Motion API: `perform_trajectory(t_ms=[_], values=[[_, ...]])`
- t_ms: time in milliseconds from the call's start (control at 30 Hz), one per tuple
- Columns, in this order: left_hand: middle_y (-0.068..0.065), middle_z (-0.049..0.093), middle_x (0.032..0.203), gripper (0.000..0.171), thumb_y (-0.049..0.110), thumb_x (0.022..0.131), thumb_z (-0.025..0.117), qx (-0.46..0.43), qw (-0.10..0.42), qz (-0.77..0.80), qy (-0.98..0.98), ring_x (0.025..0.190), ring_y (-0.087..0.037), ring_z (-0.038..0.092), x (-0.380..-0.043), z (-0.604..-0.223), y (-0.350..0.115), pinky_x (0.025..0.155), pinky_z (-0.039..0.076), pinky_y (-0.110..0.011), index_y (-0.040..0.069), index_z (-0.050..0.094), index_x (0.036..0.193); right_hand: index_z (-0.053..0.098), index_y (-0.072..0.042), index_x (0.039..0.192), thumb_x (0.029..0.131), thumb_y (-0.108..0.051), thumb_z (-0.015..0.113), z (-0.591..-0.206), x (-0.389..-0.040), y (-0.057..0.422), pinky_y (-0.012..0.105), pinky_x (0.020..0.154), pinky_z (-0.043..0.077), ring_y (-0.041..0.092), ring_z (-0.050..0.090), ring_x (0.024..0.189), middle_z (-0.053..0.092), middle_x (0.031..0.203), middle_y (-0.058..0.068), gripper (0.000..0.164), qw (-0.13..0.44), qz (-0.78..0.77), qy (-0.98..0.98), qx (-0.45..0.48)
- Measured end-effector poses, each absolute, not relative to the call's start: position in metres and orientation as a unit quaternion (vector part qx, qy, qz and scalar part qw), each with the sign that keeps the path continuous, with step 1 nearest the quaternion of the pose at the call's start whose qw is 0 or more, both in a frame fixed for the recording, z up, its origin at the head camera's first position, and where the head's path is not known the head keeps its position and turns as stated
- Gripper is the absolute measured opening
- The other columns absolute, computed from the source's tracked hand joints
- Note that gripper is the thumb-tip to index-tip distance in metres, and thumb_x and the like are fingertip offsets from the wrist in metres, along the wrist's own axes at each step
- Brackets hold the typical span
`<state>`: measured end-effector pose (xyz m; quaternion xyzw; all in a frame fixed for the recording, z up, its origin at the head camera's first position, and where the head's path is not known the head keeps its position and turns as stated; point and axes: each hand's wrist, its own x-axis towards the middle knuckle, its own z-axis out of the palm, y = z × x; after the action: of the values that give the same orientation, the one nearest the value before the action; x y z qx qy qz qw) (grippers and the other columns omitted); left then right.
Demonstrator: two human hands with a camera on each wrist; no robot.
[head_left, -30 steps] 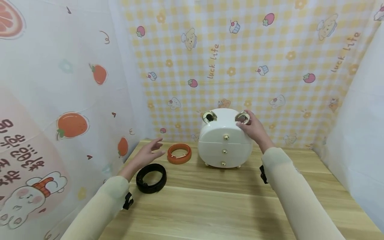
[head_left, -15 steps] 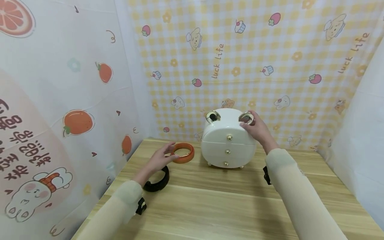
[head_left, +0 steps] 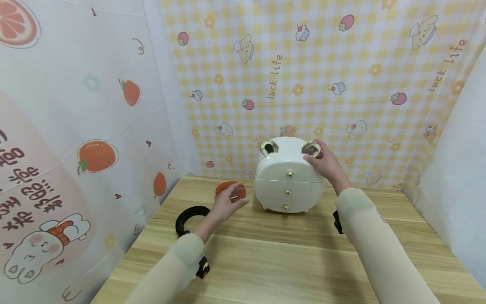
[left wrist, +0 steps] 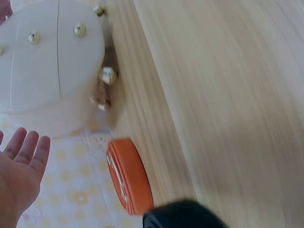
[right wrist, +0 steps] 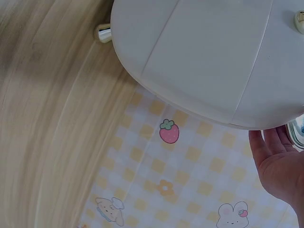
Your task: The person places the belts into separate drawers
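Observation:
A white box with drawers [head_left: 289,188], small gold knobs and two round gold ears stands upright on short gold feet. At its right ear [head_left: 311,149] my right hand [head_left: 327,164] grips the top edge, thumb in front and fingers behind. My left hand [head_left: 226,205], fingers parted and holding nothing, is left of the box. It overlaps a coiled orange belt [head_left: 224,185] in the head view; the left wrist view shows that orange belt [left wrist: 135,178] apart from the hand [left wrist: 21,175]. A coiled black belt [head_left: 182,217] lies nearer, partly hidden behind my left wrist.
Everything stands on a wooden table [head_left: 265,266]. A yellow checked cloth [head_left: 296,63] hangs directly behind the box. White printed cloth [head_left: 114,105] closes off the left side, and a plain white sheet [head_left: 459,169] the right.
My left hand has moved rightward from over the black belt, past it, toward the orange belt and the box. My right hand has stayed on the box's ear. The head view has shifted slightly.

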<state>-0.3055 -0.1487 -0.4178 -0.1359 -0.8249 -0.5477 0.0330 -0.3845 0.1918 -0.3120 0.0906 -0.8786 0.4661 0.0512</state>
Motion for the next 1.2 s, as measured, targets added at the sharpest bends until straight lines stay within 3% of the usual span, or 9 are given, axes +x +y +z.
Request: perform_trajectory(t_ms=[133,400,700,933,1200], values=[[-0.015,0.055,0.139,0.060,0.028,0.093,0.072,-0.133,0.054,-0.540,-0.829,0.129,-0.032,0.051,-0.307,-0.418,-0.130,0.104,0.043,-0.052,0.011,0.047,0.145,0.018,-0.019,0.159,0.100,-0.030,0.061,-0.313,-0.385,0.192,0.058,0.099,0.043,0.043,0.051,0.119,0.053,0.131,0.027,0.075,0.052,0.468,-0.878,0.091],[-0.011,0.061,0.129,0.053,0.022,0.091,0.074,-0.134,0.087,-0.576,-0.802,0.118,-0.025,0.058,-0.312,-0.423,-0.090,0.093,0.051,-0.036,0.008,0.055,0.139,0.020,-0.020,0.159,0.099,-0.031,0.062,-0.314,-0.386,0.194,0.056,0.097,0.044,0.041,0.052,0.116,0.054,0.128,0.026,0.074,0.052,0.469,-0.877,0.090],[-0.013,0.063,0.122,0.045,0.018,0.091,0.074,-0.126,0.135,-0.604,-0.776,0.111,-0.027,0.061,-0.314,-0.429,-0.054,0.090,0.053,-0.037,0.003,0.059,0.130,0.018,-0.020,0.159,0.099,-0.031,0.062,-0.312,-0.385,0.192,0.058,0.100,0.042,0.042,0.051,0.121,0.053,0.132,0.026,0.074,0.050,0.468,-0.878,0.090],[-0.009,0.065,0.116,0.044,0.021,0.087,0.078,-0.071,0.176,-0.633,-0.750,0.106,-0.024,0.062,-0.315,-0.437,-0.024,0.086,0.054,-0.032,0.005,0.062,0.125,0.024,-0.021,0.157,0.099,-0.031,0.062,-0.311,-0.386,0.191,0.058,0.099,0.042,0.042,0.051,0.120,0.055,0.131,0.025,0.070,0.056,0.468,-0.878,0.084],[-0.010,0.064,0.112,0.039,0.016,0.086,0.078,-0.017,0.220,-0.657,-0.720,0.103,-0.026,0.061,-0.314,-0.446,0.007,0.084,0.053,-0.035,0.003,0.063,0.120,0.024,-0.019,0.157,0.099,-0.029,0.063,-0.312,-0.386,0.192,0.057,0.098,0.043,0.041,0.053,0.117,0.055,0.130,0.026,0.071,0.061,0.471,-0.876,0.087]])
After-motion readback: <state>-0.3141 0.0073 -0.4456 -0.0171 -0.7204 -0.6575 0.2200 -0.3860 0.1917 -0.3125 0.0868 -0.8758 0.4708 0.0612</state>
